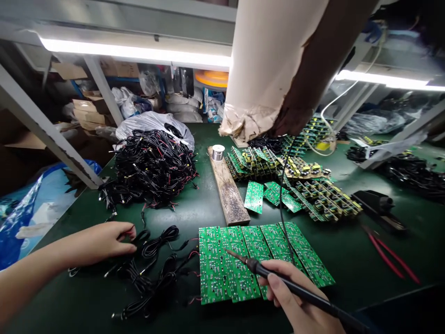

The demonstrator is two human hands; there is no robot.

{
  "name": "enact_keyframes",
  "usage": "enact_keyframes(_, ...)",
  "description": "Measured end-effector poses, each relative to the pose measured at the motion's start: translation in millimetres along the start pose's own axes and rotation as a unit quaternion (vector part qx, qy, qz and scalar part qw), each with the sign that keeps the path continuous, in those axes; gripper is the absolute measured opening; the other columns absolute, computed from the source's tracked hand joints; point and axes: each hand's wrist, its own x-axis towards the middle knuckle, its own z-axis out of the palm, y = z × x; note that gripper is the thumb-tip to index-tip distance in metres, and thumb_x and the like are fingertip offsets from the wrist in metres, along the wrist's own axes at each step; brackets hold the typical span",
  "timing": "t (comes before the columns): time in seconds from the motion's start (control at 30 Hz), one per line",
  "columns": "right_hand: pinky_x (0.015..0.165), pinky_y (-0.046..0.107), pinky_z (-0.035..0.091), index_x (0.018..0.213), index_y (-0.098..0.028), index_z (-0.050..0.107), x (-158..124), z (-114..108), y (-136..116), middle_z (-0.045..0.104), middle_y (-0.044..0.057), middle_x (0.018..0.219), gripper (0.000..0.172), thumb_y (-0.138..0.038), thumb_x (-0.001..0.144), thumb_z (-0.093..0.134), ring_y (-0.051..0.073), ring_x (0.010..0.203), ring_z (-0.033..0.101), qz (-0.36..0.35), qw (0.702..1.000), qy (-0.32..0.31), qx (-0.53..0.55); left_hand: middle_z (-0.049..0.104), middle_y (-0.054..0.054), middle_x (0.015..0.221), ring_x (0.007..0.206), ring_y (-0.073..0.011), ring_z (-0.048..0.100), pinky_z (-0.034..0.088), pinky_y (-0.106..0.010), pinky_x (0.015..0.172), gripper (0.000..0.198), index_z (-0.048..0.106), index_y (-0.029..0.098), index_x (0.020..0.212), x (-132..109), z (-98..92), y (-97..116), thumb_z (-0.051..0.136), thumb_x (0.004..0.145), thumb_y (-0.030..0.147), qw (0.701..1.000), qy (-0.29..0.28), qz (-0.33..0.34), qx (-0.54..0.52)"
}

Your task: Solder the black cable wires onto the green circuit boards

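Observation:
My right hand [288, 287] grips a soldering iron [278, 278] like a pen, its tip pointing left above a row of several green circuit boards [212, 264]. The boards lie side by side on the table, and red wires join the left one to coiled black cables [163, 273]. On the left, my left hand [114, 239] has its fingers curled round a black cable [142, 235]; the exact grip is partly hidden. Behind it rises a large heap of black cables [149, 167] with red wire ends, partly on a clear plastic bag [181, 132].
A solder spool [218, 152] stands on a stained wooden strip [229, 195]. Stacked boards [313, 190] and loose boards [254, 197] lie behind the row. Right are red-handled pliers [391, 255] and a black iron stand [378, 211]. A cardboard-wrapped duct [271, 65] hangs overhead.

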Motion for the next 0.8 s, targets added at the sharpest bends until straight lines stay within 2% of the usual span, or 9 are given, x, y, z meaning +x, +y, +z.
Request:
enact_keyframes(0.07, 0.073, 0.02, 0.072, 0.115, -0.03, 0.089, 4, 1, 3, 0.087, 0.006, 0.093, 0.034, -0.059, 0.109, 0.072, 0.02, 0.077, 0.084, -0.003, 1.0, -0.008, -0.005, 0.083, -0.001, 0.098, 0.096, -0.0307, 0.077, 0.055, -0.037, 0.082, 0.045, 0.083, 0.03, 0.099, -14, -13.2, -5, 0.079, 0.075, 0.069, 1.0, -0.011, -0.007, -0.007)
enact_keyframes(0.13, 0.071, 0.019, 0.072, 0.116, -0.031, 0.088, 6, 8, 2, 0.087, 0.005, 0.093, 0.031, -0.057, 0.11, 0.073, 0.019, 0.075, 0.084, -0.015, 1.0, -0.02, -0.011, 0.084, -0.003, 0.105, 0.1, -0.0322, 0.077, 0.056, -0.038, 0.087, 0.049, 0.083, 0.028, 0.104, -11, -25.5, -5, 0.077, 0.08, 0.071, 0.999, 0.008, -0.035, -0.005)
enact_keyframes(0.27, 0.069, 0.019, 0.071, 0.114, -0.031, 0.088, 6, 20, -11, 0.086, 0.004, 0.088, 0.031, -0.057, 0.11, 0.072, 0.019, 0.073, 0.083, -0.036, 0.999, -0.03, -0.009, 0.08, -0.006, 0.102, 0.096, -0.0258, 0.074, 0.059, -0.043, 0.094, 0.05, 0.078, 0.019, 0.107, 32, -29.4, 11, 0.068, 0.104, 0.068, 0.994, 0.059, -0.09, 0.022)
enact_keyframes(0.33, 0.067, 0.019, 0.07, 0.112, -0.031, 0.089, 2, 21, -16, 0.085, 0.004, 0.086, 0.035, -0.061, 0.109, 0.073, 0.019, 0.072, 0.083, -0.028, 1.0, -0.011, 0.004, 0.079, -0.005, 0.1, 0.095, -0.0232, 0.074, 0.06, -0.044, 0.097, 0.046, 0.076, 0.019, 0.102, 54, -23.0, 23, 0.073, 0.105, 0.065, 0.993, 0.06, -0.103, 0.023)
enact_keyframes(0.4, 0.068, 0.019, 0.07, 0.111, -0.031, 0.089, -3, 16, -17, 0.085, 0.004, 0.085, 0.038, -0.065, 0.107, 0.073, 0.019, 0.073, 0.083, -0.011, 1.0, 0.015, 0.008, 0.079, -0.004, 0.098, 0.095, -0.0228, 0.075, 0.061, -0.044, 0.097, 0.044, 0.075, 0.019, 0.098, 63, -16.3, 34, 0.077, 0.104, 0.062, 0.993, 0.061, -0.096, 0.011)
enact_keyframes(0.5, 0.072, 0.021, 0.072, 0.114, -0.029, 0.089, -8, 4, -9, 0.086, 0.005, 0.088, 0.039, -0.064, 0.108, 0.073, 0.02, 0.076, 0.084, 0.004, 1.0, 0.017, -0.003, 0.083, -0.004, 0.101, 0.099, -0.0254, 0.077, 0.06, -0.041, 0.095, 0.041, 0.078, 0.021, 0.099, 52, -10.3, 43, 0.073, 0.101, 0.062, 0.995, 0.07, -0.059, -0.028)
enact_keyframes(0.63, 0.074, 0.021, 0.073, 0.118, -0.028, 0.087, -9, -3, 4, 0.087, 0.006, 0.092, 0.036, -0.06, 0.11, 0.072, 0.02, 0.077, 0.084, 0.018, 1.0, 0.013, -0.005, 0.087, -0.005, 0.113, 0.108, -0.0316, 0.08, 0.059, -0.038, 0.092, 0.048, 0.083, 0.027, 0.107, 30, -3.6, 49, 0.059, 0.091, 0.066, 0.992, 0.09, -0.021, -0.085)
enact_keyframes(0.73, 0.075, 0.022, 0.073, 0.12, -0.029, 0.086, -8, -2, 7, 0.087, 0.005, 0.093, 0.032, -0.057, 0.111, 0.071, 0.02, 0.079, 0.085, -0.002, 1.0, -0.005, 0.002, 0.088, -0.007, 0.113, 0.106, -0.033, 0.079, 0.059, -0.039, 0.09, 0.049, 0.083, 0.026, 0.104, 25, 5.8, 56, 0.055, 0.085, 0.061, 0.989, 0.101, -0.018, -0.105)
enact_keyframes(0.8, 0.074, 0.022, 0.073, 0.119, -0.029, 0.086, -7, -2, 6, 0.087, 0.005, 0.092, 0.031, -0.055, 0.111, 0.072, 0.02, 0.078, 0.085, -0.014, 1.0, -0.012, 0.005, 0.088, -0.007, 0.107, 0.1, -0.0328, 0.079, 0.06, -0.039, 0.086, 0.052, 0.083, 0.026, 0.103, 24, 12.5, 63, 0.051, 0.086, 0.064, 0.989, 0.103, -0.012, -0.107)
